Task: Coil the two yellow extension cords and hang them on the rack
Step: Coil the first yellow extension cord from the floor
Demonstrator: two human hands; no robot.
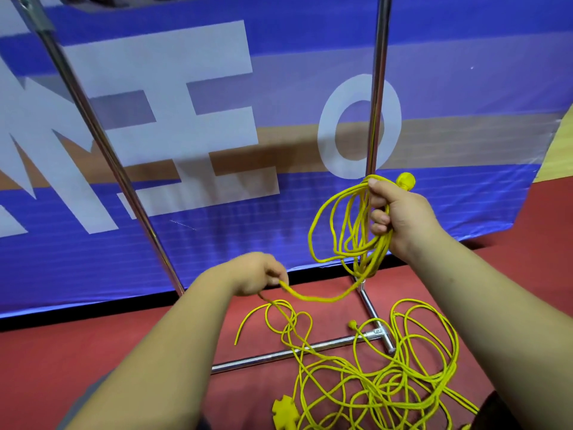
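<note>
several loops of yellow cord (pixel 344 225) already hang from the right hand (pixel 400 212), fist closed round the gathered coil, a yellow plug end (pixel 405 180) poking out above the knuckles. the left hand (pixel 257 276) pinches the running strand low down, fingers closed on it, the slack sagging between the two hands. the rest lies in a loose tangled heap (pixel 381 377) on the red floor, draped over the chrome rack base (pixel 310 349), with a socket block (pixel 285 412) near the bottom edge. i can't tell where one cord ends and the other begins. to do this well, i'd say draw each length out evenly, let twists fall free, and match loop sizes before passing it up.
</note>
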